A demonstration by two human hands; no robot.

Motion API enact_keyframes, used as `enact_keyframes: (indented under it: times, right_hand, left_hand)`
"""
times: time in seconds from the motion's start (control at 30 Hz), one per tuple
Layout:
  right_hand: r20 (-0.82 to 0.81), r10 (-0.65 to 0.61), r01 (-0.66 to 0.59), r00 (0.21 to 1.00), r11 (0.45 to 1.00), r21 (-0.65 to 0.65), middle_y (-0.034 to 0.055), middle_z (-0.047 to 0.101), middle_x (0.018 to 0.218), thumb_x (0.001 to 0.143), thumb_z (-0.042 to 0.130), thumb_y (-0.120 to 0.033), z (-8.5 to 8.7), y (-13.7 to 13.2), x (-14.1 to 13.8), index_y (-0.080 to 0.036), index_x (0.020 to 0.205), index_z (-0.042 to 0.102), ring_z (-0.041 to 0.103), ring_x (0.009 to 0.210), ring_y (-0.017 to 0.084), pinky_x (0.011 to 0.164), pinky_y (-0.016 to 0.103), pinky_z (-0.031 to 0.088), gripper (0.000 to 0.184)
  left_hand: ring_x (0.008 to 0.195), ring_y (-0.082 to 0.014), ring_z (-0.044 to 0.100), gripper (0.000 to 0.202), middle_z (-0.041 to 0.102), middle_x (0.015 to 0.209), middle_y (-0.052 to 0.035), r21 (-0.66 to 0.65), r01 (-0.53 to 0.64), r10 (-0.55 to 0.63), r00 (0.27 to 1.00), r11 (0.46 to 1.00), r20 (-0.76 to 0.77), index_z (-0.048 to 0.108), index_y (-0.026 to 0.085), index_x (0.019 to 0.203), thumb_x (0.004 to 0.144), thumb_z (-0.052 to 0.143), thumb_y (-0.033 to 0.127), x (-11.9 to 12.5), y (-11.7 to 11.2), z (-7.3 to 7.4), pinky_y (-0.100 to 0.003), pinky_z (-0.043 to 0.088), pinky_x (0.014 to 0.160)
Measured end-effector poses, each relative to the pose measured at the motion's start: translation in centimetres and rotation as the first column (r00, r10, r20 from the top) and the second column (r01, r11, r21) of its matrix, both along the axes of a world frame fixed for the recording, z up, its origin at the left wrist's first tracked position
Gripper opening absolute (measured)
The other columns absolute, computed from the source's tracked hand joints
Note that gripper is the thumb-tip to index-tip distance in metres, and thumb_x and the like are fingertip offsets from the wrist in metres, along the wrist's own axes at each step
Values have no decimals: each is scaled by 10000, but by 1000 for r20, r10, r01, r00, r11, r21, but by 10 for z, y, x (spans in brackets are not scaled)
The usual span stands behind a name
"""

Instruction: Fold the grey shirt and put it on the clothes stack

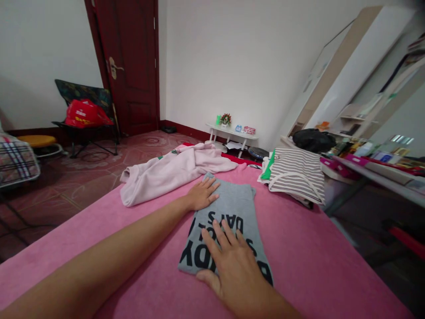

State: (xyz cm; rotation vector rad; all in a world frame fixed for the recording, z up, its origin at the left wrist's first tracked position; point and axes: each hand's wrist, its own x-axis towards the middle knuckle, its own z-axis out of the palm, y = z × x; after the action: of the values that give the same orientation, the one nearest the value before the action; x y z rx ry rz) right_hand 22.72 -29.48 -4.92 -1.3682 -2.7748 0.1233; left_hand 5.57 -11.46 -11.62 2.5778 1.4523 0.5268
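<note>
A grey shirt [234,197] with black lettering lies folded into a long rectangle on the pink bedspread [295,248]. My left hand [203,194] rests with fingers spread on its far left edge. Over the lettering at the near end, my right hand [232,261] lies palm down, its fingers apart, hiding part of the print. Neither hand grips anything. Just beyond my left hand is a pale pink fleece garment [175,170], loosely spread. To the right sits a stack of folded clothes with a striped shirt [295,170] on top.
A dressing table [392,175] crowded with small items and a black bag [314,140] stands at the right. Beyond the bed is a low white table [232,130] with a small plant. A folding chair [89,91] holding a red bag [83,114] is near the door.
</note>
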Motion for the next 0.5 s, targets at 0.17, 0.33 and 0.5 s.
enact_keyframes:
  times: [0.17, 0.33, 0.5]
  right_hand:
    - [204, 13, -20, 979, 999, 32, 257, 271, 1484, 831, 538, -498, -4, -5, -14, -182, 1464, 305, 261, 1357, 438, 954, 610, 389, 745]
    - [218, 77, -84, 973, 996, 26, 255, 453, 1382, 746, 508, -114, 14, 4, -15, -156, 1386, 428, 470, 1241, 393, 872, 462, 481, 647]
    - [-366, -119, 72, 923, 988, -140, 53, 720, 878, 700, 444, -112, 48, 43, 1, -178, 998, 668, 665, 787, 204, 732, 279, 492, 379]
  left_hand:
    - [1424, -282, 167, 605, 184, 1549, -108, -2, 26, -26, 997, 1000, 73, 358, 189, 1437, 938, 326, 530, -6, -5, 4, -458, 156, 1145]
    - [1385, -257, 292, 541, 304, 1508, -119, 6, 88, -88, 972, 996, 216, 494, 157, 1350, 934, 368, 480, -13, -6, 6, -405, 212, 1144]
    - [1245, -233, 479, 488, 555, 1314, -123, 24, -39, 20, 847, 999, 532, 593, 121, 1227, 939, 344, 427, -17, -4, 10, -366, 344, 1079]
